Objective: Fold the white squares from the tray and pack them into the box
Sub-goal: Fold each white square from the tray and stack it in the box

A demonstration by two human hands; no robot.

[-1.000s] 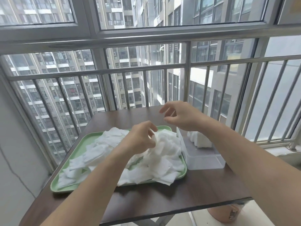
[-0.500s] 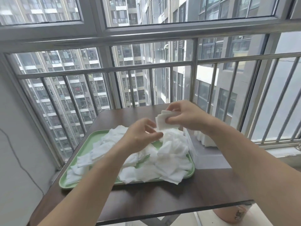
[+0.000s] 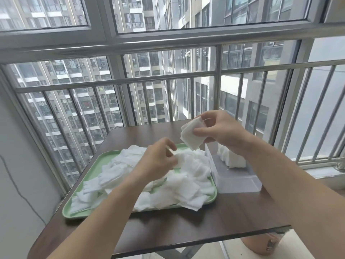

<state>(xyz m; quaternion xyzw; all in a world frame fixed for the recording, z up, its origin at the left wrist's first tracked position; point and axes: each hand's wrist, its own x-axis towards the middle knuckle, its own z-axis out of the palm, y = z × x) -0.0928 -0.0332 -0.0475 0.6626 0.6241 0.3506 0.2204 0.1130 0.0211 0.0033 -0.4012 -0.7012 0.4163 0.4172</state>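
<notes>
The thumb and fingertips [image 3: 198, 131] of the right hand [image 3: 220, 129] are clamped on a small stack of squares [image 3: 191, 136], which hangs edge-down with its lower corner pointing toward the tray. This stack sits in the air above the seam between the green tray [image 3: 82, 214] and the clear box [image 3: 237, 182], so the box opening lies just below and slightly to the right of the fingers. The box's long axis runs away from the person, and the folded squares [image 3: 233, 158] already packed stand at its far end, directly under the right wrist; the near part looks free. The left hand [image 3: 158, 159] is lower and nearer the person, its fingers curled at the crest of the loose pile of white squares [image 3: 186, 184] on the tray; it may be pinching one, though I cannot tell from this angle. The right hand is plainly the nearer to the box. Nothing stands between stack and box. Both rest on the dark table [image 3: 186, 230], with the window railing [image 3: 149, 79] behind.
</notes>
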